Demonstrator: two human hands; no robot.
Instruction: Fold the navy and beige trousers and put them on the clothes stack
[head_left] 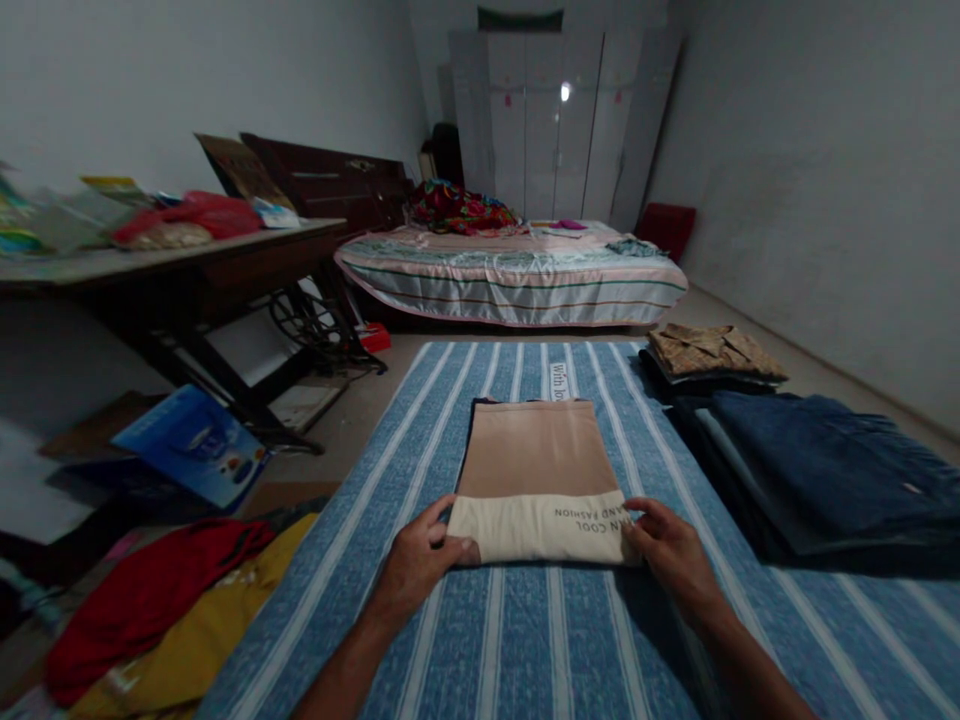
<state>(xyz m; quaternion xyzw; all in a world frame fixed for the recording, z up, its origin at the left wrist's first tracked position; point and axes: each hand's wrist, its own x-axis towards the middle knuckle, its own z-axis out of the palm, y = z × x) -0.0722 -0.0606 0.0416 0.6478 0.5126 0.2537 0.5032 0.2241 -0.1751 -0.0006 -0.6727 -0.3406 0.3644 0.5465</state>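
Observation:
A folded garment, probably a shirt point(534, 450), lies flat on a blue and white striped bedspread point(517, 640). Its far part is tan, and the near edge is a cream band with dark upside-down lettering. My left hand point(420, 550) pinches the near left corner of the cream band between thumb and fingers. At the opposite end, my right hand point(667, 550) grips the band's right edge, with its thumb and fingertips over the cloth. A thin dark edge shows along the garment's far left side.
Folded jeans point(832, 470) and a folded brown patterned garment point(716, 352) are stacked at the right. Red cloth point(157, 600) and yellow cloth point(195, 640) lie at the lower left. A sewing-machine table point(225, 240) stands left, and another bed point(517, 280) farther back.

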